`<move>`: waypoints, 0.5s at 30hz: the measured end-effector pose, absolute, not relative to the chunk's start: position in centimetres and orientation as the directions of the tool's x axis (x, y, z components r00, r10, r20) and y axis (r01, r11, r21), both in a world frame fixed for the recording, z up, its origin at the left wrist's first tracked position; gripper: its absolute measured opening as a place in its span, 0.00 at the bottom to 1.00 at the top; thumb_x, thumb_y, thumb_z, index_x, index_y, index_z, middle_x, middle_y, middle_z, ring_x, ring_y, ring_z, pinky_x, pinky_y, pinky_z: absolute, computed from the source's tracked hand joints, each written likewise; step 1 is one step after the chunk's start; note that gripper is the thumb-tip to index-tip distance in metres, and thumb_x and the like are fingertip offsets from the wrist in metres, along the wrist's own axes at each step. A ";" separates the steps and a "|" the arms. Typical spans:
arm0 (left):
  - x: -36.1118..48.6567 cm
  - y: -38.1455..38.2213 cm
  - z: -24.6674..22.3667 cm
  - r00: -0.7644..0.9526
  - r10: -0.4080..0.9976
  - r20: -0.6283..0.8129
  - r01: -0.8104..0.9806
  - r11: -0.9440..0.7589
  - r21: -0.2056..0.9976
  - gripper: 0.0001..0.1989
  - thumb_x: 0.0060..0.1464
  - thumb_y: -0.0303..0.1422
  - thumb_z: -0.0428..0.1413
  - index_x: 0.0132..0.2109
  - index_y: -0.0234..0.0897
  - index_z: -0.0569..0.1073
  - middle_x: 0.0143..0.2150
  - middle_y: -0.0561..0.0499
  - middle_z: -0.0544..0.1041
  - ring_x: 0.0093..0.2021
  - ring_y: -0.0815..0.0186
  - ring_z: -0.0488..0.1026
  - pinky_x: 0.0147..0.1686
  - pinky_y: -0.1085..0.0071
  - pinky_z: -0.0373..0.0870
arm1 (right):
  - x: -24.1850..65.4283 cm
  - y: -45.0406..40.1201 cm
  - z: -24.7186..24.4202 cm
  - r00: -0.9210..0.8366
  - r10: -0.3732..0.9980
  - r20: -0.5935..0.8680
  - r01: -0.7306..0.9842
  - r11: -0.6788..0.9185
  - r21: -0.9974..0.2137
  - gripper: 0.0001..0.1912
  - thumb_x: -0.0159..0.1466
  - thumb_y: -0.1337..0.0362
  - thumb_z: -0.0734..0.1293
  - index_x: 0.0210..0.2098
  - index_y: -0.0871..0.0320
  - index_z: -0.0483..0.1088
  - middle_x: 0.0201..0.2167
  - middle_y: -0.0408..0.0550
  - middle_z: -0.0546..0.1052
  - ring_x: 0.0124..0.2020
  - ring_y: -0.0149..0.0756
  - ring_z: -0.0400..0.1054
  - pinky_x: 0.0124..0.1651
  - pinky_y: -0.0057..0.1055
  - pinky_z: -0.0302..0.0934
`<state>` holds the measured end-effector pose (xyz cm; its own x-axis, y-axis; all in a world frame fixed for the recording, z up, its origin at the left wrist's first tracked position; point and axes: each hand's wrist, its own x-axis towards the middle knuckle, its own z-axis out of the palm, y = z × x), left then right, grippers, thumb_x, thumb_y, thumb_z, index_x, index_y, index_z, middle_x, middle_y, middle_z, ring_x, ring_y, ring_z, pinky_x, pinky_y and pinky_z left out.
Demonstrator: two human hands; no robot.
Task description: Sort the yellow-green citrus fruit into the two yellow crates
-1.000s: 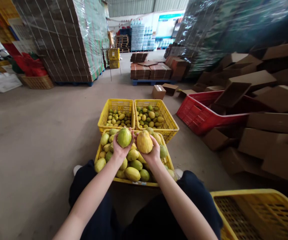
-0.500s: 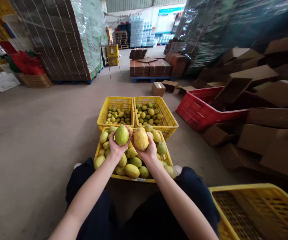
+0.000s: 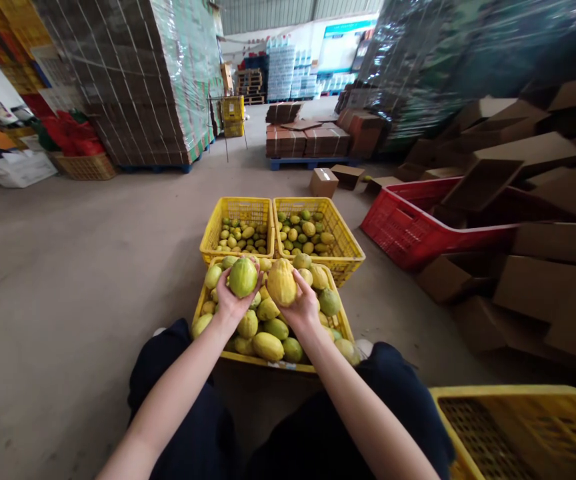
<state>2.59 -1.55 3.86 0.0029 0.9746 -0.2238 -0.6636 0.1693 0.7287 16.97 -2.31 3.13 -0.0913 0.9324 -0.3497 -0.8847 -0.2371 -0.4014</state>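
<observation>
My left hand [image 3: 231,301] is closed around a ribbed green fruit [image 3: 243,277], large and lemon-shaped. In my right hand [image 3: 305,303] rests a yellow fruit [image 3: 282,283] of similar shape, a little bigger and bumpier, with my fingers curled about its right and lower side. Both are held side by side, a small gap apart, above a yellow plastic crate [image 3: 274,366] between my knees. That crate is heaped with green and yellow fruit, among them a yellow one [image 3: 268,347] near its front edge. My forearms and hands cover part of the heap.
Two more yellow crates, left [image 3: 208,233] and right [image 3: 351,250], stand just beyond, holding smaller-looking fruit. A red crate [image 3: 393,227] and loose cardboard boxes [image 3: 548,280] crowd the right. Another yellow crate [image 3: 508,395] sits at lower right. Wrapped pallet stacks [image 3: 118,87] stand farther back.
My view has shifted slightly, so the crates and background appear a bit lower and to the right. Both hands still hold the same two fruits, and the yellow one looks turned a little.
</observation>
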 end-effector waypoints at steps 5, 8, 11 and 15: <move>2.4 -1.4 3.6 -0.006 0.976 -0.219 -0.741 0.143 0.657 0.27 0.60 0.43 0.51 0.64 0.42 0.67 0.55 0.44 0.79 0.63 0.52 0.71 0.55 0.52 0.78 | 16.9 -2.2 2.5 -0.069 0.945 -0.318 -0.881 -0.208 -0.426 0.11 0.58 0.65 0.72 0.42 0.53 0.73 0.36 0.43 0.82 0.34 0.39 0.78 0.42 0.38 0.76; 2.3 -1.3 3.4 0.007 0.967 -0.254 -0.735 0.177 0.654 0.27 0.61 0.43 0.47 0.65 0.43 0.66 0.57 0.46 0.78 0.64 0.54 0.70 0.55 0.53 0.78 | 17.0 -2.1 2.2 -0.082 0.951 -0.297 -0.877 -0.210 -0.431 0.13 0.57 0.64 0.74 0.41 0.53 0.73 0.36 0.43 0.82 0.36 0.40 0.78 0.41 0.40 0.76; 2.3 -1.4 3.5 -0.002 0.968 -0.252 -0.675 0.184 0.714 0.27 0.61 0.45 0.46 0.64 0.43 0.66 0.60 0.47 0.77 0.65 0.55 0.69 0.56 0.55 0.77 | 16.9 -2.0 2.0 -0.082 0.957 -0.280 -0.869 -0.206 -0.450 0.14 0.56 0.63 0.75 0.41 0.53 0.73 0.38 0.43 0.82 0.36 0.39 0.77 0.41 0.38 0.76; 2.2 -1.6 3.6 -0.002 0.969 -0.248 -0.736 0.166 0.656 0.24 0.60 0.42 0.48 0.62 0.44 0.68 0.57 0.47 0.79 0.65 0.55 0.70 0.56 0.56 0.76 | 16.8 -2.2 2.2 -0.035 0.973 -0.227 -0.860 -0.145 -0.489 0.14 0.55 0.67 0.74 0.41 0.52 0.73 0.38 0.39 0.81 0.34 0.33 0.77 0.41 0.30 0.74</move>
<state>2.24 -1.57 3.65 -0.0018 0.9688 -0.2479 -0.7363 0.1665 0.6559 16.77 -2.18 2.17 -0.0350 0.9732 -0.2274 -0.8601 -0.1452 -0.4890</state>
